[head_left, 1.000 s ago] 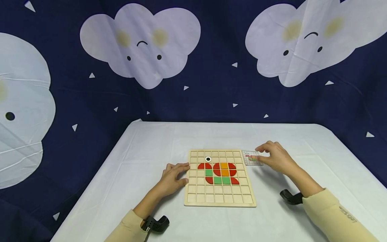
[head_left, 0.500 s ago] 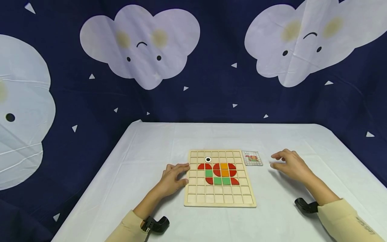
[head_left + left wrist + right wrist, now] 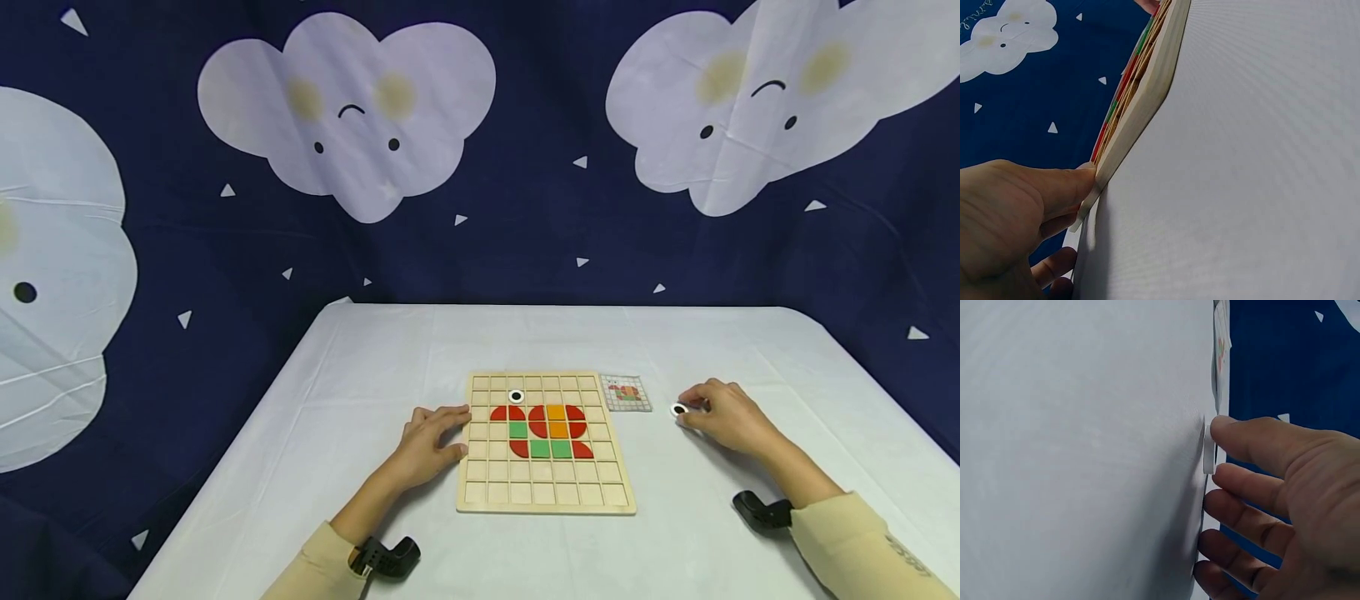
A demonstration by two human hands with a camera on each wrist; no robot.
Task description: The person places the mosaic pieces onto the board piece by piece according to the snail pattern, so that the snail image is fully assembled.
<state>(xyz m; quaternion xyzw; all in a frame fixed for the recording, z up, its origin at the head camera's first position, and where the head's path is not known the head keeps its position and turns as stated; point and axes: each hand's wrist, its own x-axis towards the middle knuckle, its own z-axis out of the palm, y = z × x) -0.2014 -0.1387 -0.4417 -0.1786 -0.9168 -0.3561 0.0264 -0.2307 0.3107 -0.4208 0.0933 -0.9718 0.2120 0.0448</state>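
Observation:
A square wooden grid board (image 3: 551, 496) lies on the white table, with a red, green and orange tile figure in its cells. A round eye piece (image 3: 516, 397), white with a black centre, sits above the figure. My left hand (image 3: 423, 446) rests at the board's left edge; the thumb (image 3: 1072, 187) touches the rim in the left wrist view. To the right of the board, my right hand (image 3: 729, 417) pinches a second eye piece (image 3: 678, 409) between thumb and finger at the tabletop. This piece (image 3: 1209, 450) shows edge-on in the right wrist view, partly covered by the fingertips.
A small printed card (image 3: 626, 393) with a grid and coloured figure lies against the board's upper right side. White cloth covers the table (image 3: 405, 350). Behind it hangs a dark blue curtain (image 3: 525, 150) with cloud faces.
My right hand has drawn back rightward from the card, uncovering it, and now pinches an eye piece that was not visible before. The left hand and board have stayed still.

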